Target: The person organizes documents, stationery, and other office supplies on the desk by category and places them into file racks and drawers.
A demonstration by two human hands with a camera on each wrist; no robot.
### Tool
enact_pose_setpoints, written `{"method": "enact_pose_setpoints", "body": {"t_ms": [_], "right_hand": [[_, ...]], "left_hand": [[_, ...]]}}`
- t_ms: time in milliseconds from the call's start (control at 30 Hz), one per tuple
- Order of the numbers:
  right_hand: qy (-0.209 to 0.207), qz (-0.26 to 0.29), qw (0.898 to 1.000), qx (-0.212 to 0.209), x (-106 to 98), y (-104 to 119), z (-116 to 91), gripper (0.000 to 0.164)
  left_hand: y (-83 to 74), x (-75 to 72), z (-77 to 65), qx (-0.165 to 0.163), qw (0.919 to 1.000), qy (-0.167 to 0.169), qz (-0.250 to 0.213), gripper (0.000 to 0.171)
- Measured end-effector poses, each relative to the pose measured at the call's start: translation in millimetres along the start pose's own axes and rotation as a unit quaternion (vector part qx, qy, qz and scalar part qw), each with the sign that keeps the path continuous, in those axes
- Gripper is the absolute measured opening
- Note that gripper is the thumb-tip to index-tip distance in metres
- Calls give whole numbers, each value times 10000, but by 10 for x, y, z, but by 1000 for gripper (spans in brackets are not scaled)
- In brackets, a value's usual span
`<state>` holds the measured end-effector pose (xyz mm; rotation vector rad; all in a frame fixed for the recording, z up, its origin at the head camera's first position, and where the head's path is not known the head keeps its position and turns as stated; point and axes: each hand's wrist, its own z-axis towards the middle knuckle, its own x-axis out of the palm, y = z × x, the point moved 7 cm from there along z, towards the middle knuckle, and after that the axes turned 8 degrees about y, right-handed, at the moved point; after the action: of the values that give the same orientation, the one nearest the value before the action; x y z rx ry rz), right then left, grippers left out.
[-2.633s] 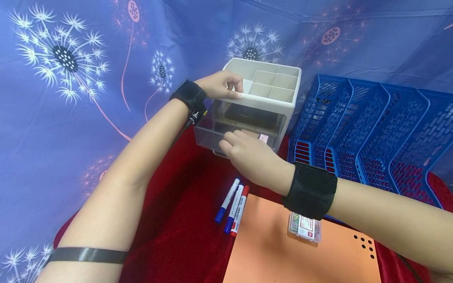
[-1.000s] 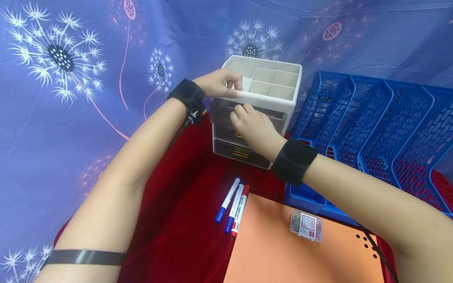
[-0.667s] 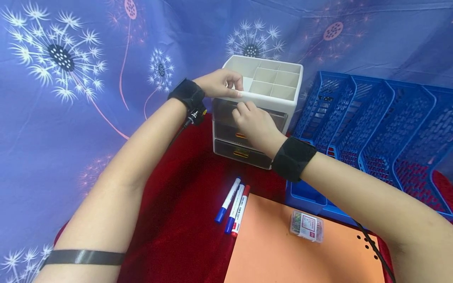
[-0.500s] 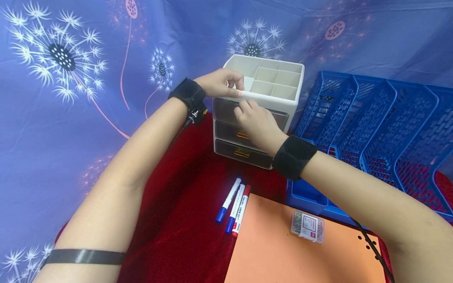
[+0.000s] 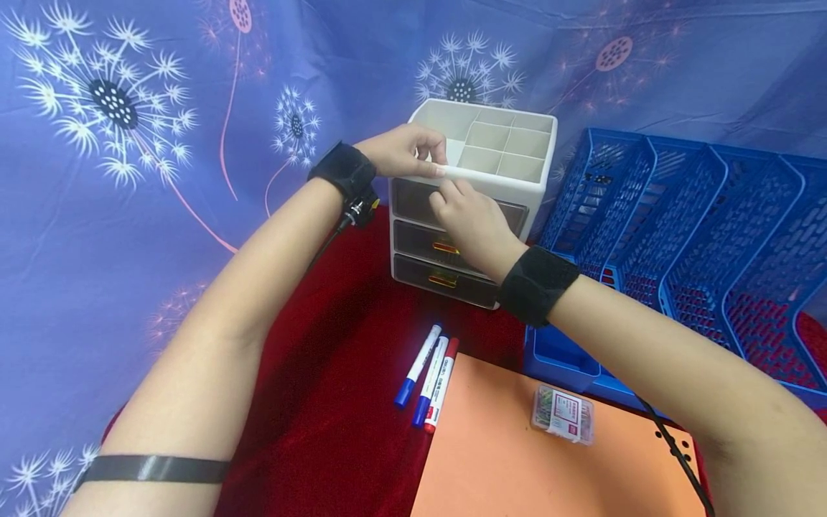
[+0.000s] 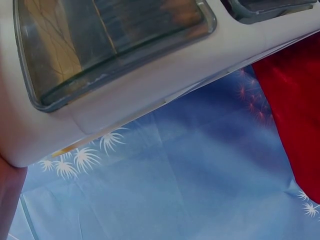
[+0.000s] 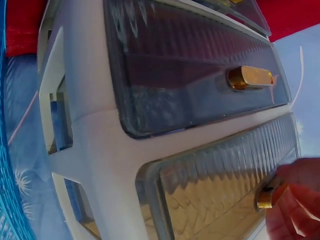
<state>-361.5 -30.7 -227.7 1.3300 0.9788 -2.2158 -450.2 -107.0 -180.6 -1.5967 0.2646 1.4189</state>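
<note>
Handle [image 7: 265, 200] of the top drawer [image 5: 411, 201], just below the front rim [image 5: 497, 181] gripped by the left hand [image 5: 407, 152], sits pinched in the nearer right hand [image 5: 474, 228].

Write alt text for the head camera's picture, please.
A person's left hand grips the top of a white drawer unit; the right hand is at its top drawer. Nearer the camera, three markers lie by an orange sheet; a blue rack stands at right.

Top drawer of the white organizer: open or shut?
Shut, or very nearly: the top drawer sits about level with the front of the white organizer. The right hand grips its handle; a slight gap can't be excluded.
</note>
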Motion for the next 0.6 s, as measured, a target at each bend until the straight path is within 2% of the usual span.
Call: {"method": "enact_pose_setpoints", "body": {"t_ms": [133,333,400,600], "right_hand": [[-90,221,9997,21,-38,4,-25,26],[-314,230,9991,-155,-46,116,-131,27],[-218,292,9991,-228,8,171,-160,27],[423,500,9976,-214,298,286,-225,40]], "left_hand": [[7,0,8,43,10000,21,15,8],[-6,-13,12,-11,9999,35,165,9],[-16,-23,8,-22,9998,3,178,9],[-4,1,-3,-34,10000,-14,71,9]]}}
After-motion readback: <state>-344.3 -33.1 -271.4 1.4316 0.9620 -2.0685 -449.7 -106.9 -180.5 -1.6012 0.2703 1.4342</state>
